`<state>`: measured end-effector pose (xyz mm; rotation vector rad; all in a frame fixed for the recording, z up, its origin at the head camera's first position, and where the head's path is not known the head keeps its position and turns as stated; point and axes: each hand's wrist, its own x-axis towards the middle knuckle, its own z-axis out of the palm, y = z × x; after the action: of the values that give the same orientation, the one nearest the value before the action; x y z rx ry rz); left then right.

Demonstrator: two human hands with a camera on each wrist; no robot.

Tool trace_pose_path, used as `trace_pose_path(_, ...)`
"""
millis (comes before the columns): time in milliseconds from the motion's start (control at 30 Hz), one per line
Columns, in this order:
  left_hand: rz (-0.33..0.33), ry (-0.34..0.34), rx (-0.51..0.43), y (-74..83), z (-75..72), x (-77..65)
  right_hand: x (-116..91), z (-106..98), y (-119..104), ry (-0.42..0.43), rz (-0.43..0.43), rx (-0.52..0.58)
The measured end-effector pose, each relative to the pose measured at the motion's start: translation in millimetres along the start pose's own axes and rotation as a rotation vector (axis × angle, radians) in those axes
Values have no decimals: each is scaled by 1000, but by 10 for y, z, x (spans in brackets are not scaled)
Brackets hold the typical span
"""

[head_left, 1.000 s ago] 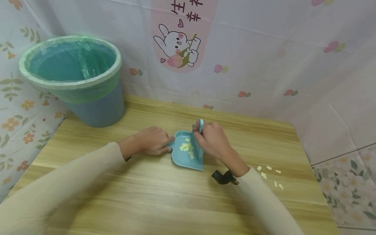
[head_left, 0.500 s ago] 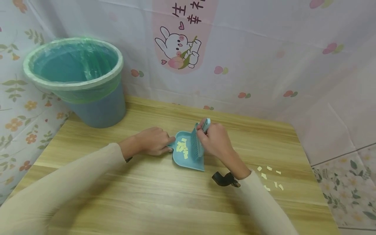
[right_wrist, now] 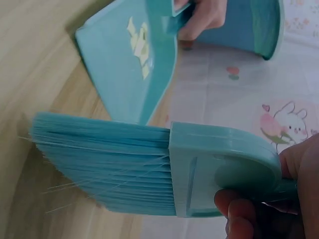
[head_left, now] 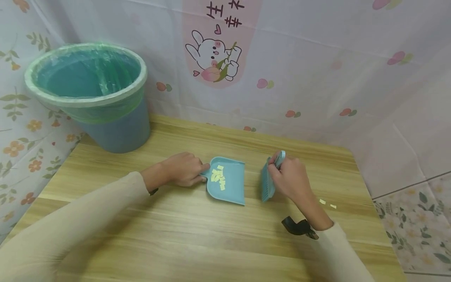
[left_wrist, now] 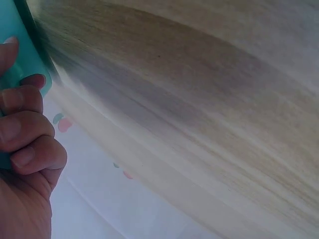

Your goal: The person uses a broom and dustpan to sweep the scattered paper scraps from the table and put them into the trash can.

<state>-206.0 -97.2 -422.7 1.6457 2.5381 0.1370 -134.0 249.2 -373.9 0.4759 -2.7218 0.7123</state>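
Dustpan (head_left: 234,182): flat on the surface (head_left: 197,239), mouth toward the right. Paper scraps (head_left: 218,178), pale yellow, clustered inside near the handle end. Brush (head_left: 267,184): just beyond the mouth, apart from it in head view, handle tilted up. Bristle contact with the surface: cannot tell.

Left hand (head_left: 184,170): grips the dustpan handle. Head view shows its back; left wrist view adds the fingers curled under, thumb laid on the plastic. Right hand (head_left: 290,176): wrapped round the brush handle. Right wrist view alone gives the bristles in detail, a few splayed out, and the broad face of the brush head.

Arms: both forearms reach in from the lower corners, converging toward the middle; black strap (head_left: 297,227) at the right wrist.

Head view alone shows two loose scraps (head_left: 322,201) right of the right forearm. Lined bin (head_left: 118,135): rear left of the surface.
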Motion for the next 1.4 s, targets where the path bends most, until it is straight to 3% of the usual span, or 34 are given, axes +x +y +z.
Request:
trace_pose_path(533, -15, 45, -80, -57, 47, -56, -38, 10, 93, 23, -34, -4)
trace_pose_path(700, -3, 80, -71, -65, -15, -79, -34, 18, 92, 32, -44, -8)
trace_pose_path(900, 57, 145, -12, -91, -182, -82, -31, 21, 91, 29, -41, -21)
trace_pose_path(1033, 67, 171, -21, -121, -345, -57, -32, 26, 90, 27, -33, -23)
trace_pose_path(1200, 51, 157, -69, -162, -600, -35, -45, 38, 95, 32, -32, -16)
trace_pose_path(1400, 21, 124, -16, -182, -942, -58, -55, 46, 94, 31, -25, -14)
